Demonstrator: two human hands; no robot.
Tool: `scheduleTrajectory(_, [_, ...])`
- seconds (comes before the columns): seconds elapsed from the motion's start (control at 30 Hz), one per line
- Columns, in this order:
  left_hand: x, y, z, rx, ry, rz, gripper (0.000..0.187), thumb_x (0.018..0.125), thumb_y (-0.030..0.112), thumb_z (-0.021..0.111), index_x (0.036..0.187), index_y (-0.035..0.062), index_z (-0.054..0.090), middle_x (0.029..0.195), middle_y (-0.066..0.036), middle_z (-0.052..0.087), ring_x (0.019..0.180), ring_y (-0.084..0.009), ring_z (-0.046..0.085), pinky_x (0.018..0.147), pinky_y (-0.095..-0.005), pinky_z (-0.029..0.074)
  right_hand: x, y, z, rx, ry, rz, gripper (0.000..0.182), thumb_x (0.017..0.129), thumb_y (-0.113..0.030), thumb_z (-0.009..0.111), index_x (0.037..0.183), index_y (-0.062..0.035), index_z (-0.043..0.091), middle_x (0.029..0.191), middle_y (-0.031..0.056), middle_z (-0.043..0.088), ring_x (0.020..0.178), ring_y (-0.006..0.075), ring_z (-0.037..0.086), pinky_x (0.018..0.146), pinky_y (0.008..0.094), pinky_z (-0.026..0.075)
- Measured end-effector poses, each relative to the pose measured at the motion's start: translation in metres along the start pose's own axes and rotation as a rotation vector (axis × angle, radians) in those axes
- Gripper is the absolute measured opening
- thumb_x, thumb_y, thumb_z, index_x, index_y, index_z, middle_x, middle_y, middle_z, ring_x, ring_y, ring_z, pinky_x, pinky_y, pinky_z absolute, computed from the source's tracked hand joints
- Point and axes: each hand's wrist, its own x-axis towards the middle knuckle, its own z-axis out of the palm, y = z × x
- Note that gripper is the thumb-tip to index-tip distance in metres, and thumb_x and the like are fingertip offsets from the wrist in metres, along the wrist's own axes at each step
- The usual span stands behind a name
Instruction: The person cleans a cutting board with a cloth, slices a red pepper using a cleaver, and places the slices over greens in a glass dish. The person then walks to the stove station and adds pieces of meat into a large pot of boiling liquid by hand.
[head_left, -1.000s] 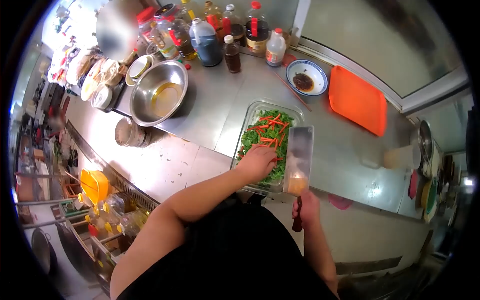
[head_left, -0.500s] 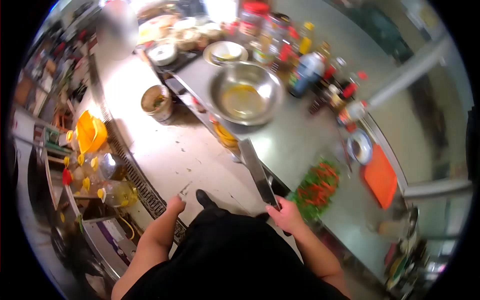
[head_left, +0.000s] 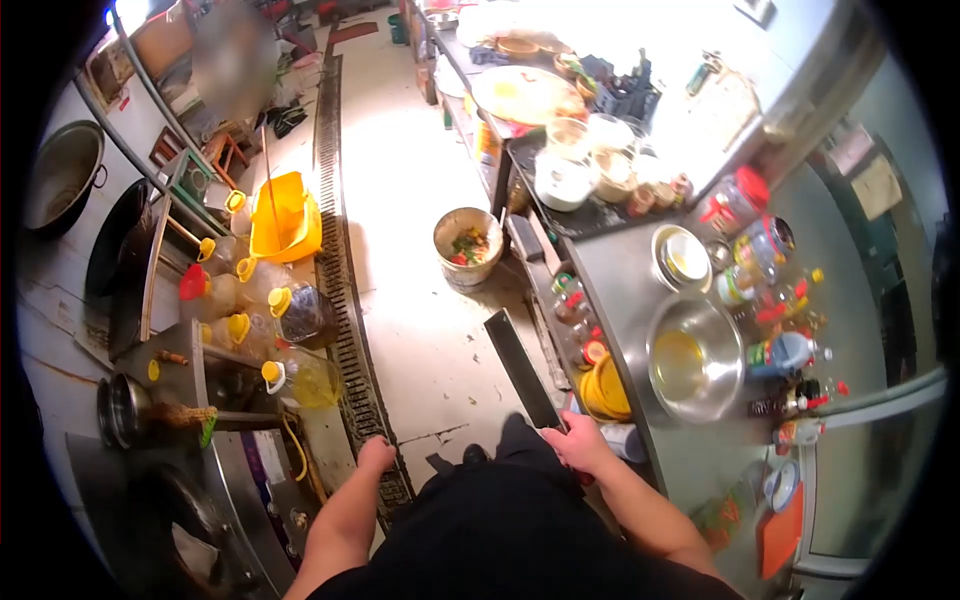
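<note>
My right hand [head_left: 580, 442] is wrapped round the handle of a cleaver [head_left: 525, 370], whose broad, dark blade points forward and a little left, above the floor. Beside the drain channel hangs my left hand [head_left: 376, 455], its fingers curled in, with nothing showing in them. To the right of the cleaver runs a steel counter [head_left: 640, 330]. On it stand a large steel bowl [head_left: 697, 358] with yellowish liquid in the bottom and, nearer to me, a blurred heap of green and orange chopped vegetables [head_left: 722, 515].
A bucket of scraps [head_left: 468, 250] stands on the floor ahead. On the left are a yellow bin [head_left: 286, 218], several oil jugs [head_left: 305, 378] and a floor drain grate [head_left: 352, 340]. Bottles [head_left: 785, 352] and an orange cutting board [head_left: 782, 530] line the counter's right side. A blurred person is far left.
My view has swung right to left along the aisle, so the counter, bowl and vegetables now sit further right. The cleaver stays in my right hand; my left hand remains curled.
</note>
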Motion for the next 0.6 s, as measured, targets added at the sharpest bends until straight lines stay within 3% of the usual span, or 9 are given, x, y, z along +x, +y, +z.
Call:
scheduleTrajectory(0.23, [0.075, 0.006, -0.043, -0.036, -0.023, -0.043, 0.035, 0.08, 0.028, 0.06, 0.107, 0.0067, 0.065, 0.111, -0.016, 0.064, 0.105, -0.0318, 0.06, 0.09, -0.0411, 0.048, 0.147, -0.089, 0.006, 0.053, -0.123, -0.01, 0.016, 0.087, -0.016, 0.062, 0.092, -0.0012, 0.058, 0.058, 0.0017, 0.052, 0.043, 0.0098, 0.048, 0.041, 0.026, 0.041])
scheduleTrajectory(0.47, [0.114, 0.028, -0.18, -0.146, 0.131, -0.257, 0.031, 0.079, 0.023, 0.061, 0.102, 0.0036, 0.065, 0.108, -0.017, 0.065, 0.103, -0.0329, 0.06, 0.089, -0.0416, 0.048, 0.333, -0.173, 0.008, 0.133, -0.221, 0.173, 0.012, 0.088, -0.013, 0.06, 0.086, -0.0032, 0.053, 0.055, 0.0016, 0.047, 0.04, 0.0104, 0.045, 0.037, 0.0287, 0.04])
scheduleTrajectory(0.53, [0.118, 0.051, -0.223, -0.313, 0.285, -0.329, 0.031, 0.078, 0.024, 0.061, 0.102, 0.0035, 0.065, 0.108, -0.017, 0.065, 0.102, -0.0327, 0.061, 0.09, -0.0415, 0.048, 0.376, -0.211, 0.009, 0.181, -0.25, 0.17, 0.014, 0.087, -0.012, 0.06, 0.085, -0.0022, 0.05, 0.055, 0.0038, 0.047, 0.04, 0.0119, 0.045, 0.035, 0.0299, 0.038])
scheduleTrajectory(0.6, [0.149, 0.049, -0.238, -0.364, 0.268, -0.341, 0.033, 0.078, 0.025, 0.061, 0.103, 0.0037, 0.065, 0.108, -0.017, 0.065, 0.103, -0.0323, 0.061, 0.09, -0.0411, 0.048, 0.419, -0.248, 0.013, 0.231, -0.221, 0.165, 0.014, 0.087, -0.012, 0.06, 0.085, -0.003, 0.05, 0.057, 0.0038, 0.048, 0.04, 0.012, 0.046, 0.035, 0.0299, 0.039])
